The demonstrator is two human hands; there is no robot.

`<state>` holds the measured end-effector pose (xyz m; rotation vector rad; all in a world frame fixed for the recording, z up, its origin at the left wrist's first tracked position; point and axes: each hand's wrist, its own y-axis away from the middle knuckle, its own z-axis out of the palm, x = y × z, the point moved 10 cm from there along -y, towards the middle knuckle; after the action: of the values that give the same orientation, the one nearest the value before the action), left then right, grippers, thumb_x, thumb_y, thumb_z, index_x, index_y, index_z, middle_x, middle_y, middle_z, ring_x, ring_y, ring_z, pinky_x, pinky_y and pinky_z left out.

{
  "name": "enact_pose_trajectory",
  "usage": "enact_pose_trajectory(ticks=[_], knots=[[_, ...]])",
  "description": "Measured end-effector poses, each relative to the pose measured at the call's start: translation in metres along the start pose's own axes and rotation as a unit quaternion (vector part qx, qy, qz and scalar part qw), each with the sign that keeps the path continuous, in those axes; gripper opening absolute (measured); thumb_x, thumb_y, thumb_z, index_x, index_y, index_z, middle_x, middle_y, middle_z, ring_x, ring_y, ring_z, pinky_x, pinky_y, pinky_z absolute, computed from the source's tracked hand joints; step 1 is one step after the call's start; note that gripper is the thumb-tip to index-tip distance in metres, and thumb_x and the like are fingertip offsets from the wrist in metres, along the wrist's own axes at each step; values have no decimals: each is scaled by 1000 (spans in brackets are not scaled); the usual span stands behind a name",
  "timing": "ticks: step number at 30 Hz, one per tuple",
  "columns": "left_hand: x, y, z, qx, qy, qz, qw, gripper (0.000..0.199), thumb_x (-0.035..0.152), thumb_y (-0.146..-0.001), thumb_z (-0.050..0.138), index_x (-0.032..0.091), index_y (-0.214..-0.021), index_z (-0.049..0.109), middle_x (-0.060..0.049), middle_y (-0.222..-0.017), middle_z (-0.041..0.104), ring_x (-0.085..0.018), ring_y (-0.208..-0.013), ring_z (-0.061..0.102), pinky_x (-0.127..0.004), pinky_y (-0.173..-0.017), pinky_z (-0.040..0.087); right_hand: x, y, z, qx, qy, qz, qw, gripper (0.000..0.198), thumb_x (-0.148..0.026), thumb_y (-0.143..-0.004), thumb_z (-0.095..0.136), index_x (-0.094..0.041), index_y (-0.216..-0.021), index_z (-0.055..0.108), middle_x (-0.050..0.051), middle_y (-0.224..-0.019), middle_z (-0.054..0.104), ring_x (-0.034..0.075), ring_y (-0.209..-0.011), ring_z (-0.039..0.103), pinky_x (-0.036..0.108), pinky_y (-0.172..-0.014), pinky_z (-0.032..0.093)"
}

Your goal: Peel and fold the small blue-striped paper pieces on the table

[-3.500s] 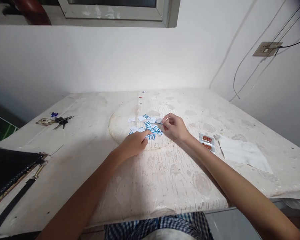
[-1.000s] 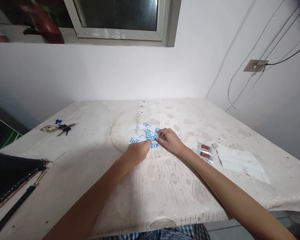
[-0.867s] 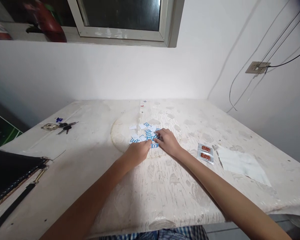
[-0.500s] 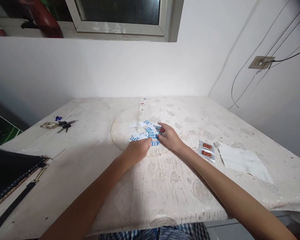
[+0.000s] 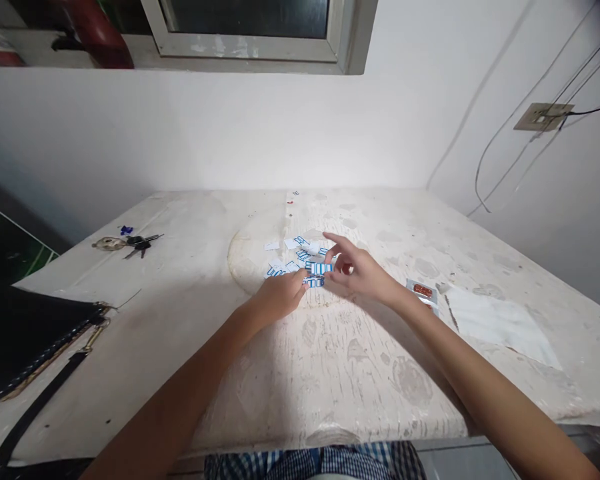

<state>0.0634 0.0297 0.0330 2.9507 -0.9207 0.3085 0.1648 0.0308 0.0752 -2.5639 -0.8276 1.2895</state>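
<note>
A small white paper piece with blue stripes (image 5: 322, 269) is held up between my two hands. My left hand (image 5: 281, 293) pinches its left end with thumb and finger. On the other side my right hand (image 5: 364, 270) grips the right end between thumb and fingertip, its upper finger raised and stretched out. Beneath and behind the hands lie several loose white paper pieces (image 5: 271, 247) with blue print, some overlapping, partly hidden by my fingers.
A bunch of keys (image 5: 139, 245) lies on the left of the table (image 5: 280, 380), behind a black bag (image 5: 40, 340) with a strap. To the right are a silver blister pack (image 5: 423, 291), partly behind my right forearm, and a white cloth or paper sheet (image 5: 503, 323).
My right hand has lifted slightly from the pile, and the blue-striped piece now shows between both hands. The view has shifted a little; my left hand stays low by the pile.
</note>
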Motion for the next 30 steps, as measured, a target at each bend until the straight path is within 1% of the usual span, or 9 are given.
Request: enact_pose_trajectory(ticks=[2, 5, 10, 16, 18, 23, 24, 26, 30], knots=[[0, 2, 0, -14, 17, -2, 1000, 21, 32, -87, 31, 18, -95, 46, -3, -82, 59, -17, -68, 55, -26, -55, 35, -3, 4, 13, -40, 23, -6, 999, 66, -17, -74, 50, -26, -135, 25, 4, -97, 55, 10, -59, 49, 25, -56, 42], [-1, 4, 0, -32, 34, -15, 999, 21, 37, -85, 36, 18, -89, 44, -2, -76, 58, -16, -64, 53, -25, -52, 33, -6, 8, 22, -54, 63, -13, 996, 66, -16, -75, 49, -29, -135, 25, 4, -97, 56, 10, -58, 46, 26, -56, 41], [1, 4, -2, -30, 57, -24, 998, 23, 38, -84, 35, 18, -91, 43, 0, -69, 55, -15, -64, 53, -25, -53, 32, -14, 9, 23, -52, 92, -27, 994, 62, -18, -78, 46, -29, -135, 26, 3, -97, 57, 11, -60, 47, 25, -57, 40], [0, 3, -4, -29, 74, -36, 996, 19, 34, -86, 32, 19, -85, 43, 0, -69, 54, -15, -65, 53, -25, -53, 32, -17, 10, 25, -57, 126, -50, 989, 62, -16, -78, 44, -31, -135, 26, 2, -99, 59, 11, -61, 49, 25, -58, 39], [-2, 3, -4, -23, 74, -36, 996, 19, 34, -86, 31, 19, -86, 44, -1, -72, 55, -16, -67, 54, -25, -53, 33, -19, 11, 29, -64, 145, -68, 985, 63, -14, -78, 44, -32, -135, 26, 1, -101, 60, 12, -64, 51, 26, -60, 40], [-4, 1, -1, -7, 57, -29, 998, 25, 35, -87, 29, 18, -89, 48, -3, -76, 58, -17, -68, 55, -26, -54, 34, -24, 11, 40, -70, 184, -113, 974, 59, -12, -80, 39, -32, -134, 28, 2, -111, 57, 16, -83, 54, 26, -65, 40], [-4, 0, 0, -5, 51, -26, 998, 27, 34, -88, 27, 18, -90, 48, -3, -77, 58, -17, -68, 55, -26, -54, 34, -24, 11, 40, -71, 189, -113, 973, 58, -11, -80, 38, -32, -134, 29, 3, -110, 56, 16, -83, 53, 25, -63, 40], [-3, -1, 0, 1, 39, -21, 999, 29, 33, -88, 24, 18, -93, 49, -4, -79, 59, -17, -67, 55, -27, -56, 36, -22, 10, 39, -72, 188, -98, 975, 58, -13, -80, 40, -31, -134, 29, 4, -109, 54, 15, -76, 53, 24, -59, 39], [-1, -1, 0, 10, 10, -9, 1000, 27, 31, -88, 25, 18, -98, 47, -4, -84, 60, -18, -71, 56, -28, -59, 38, -8, 9, 31, -53, 108, -34, 992, 62, -21, -79, 48, -28, -136, 25, 6, -107, 52, 12, -64, 49, 25, -57, 41]])
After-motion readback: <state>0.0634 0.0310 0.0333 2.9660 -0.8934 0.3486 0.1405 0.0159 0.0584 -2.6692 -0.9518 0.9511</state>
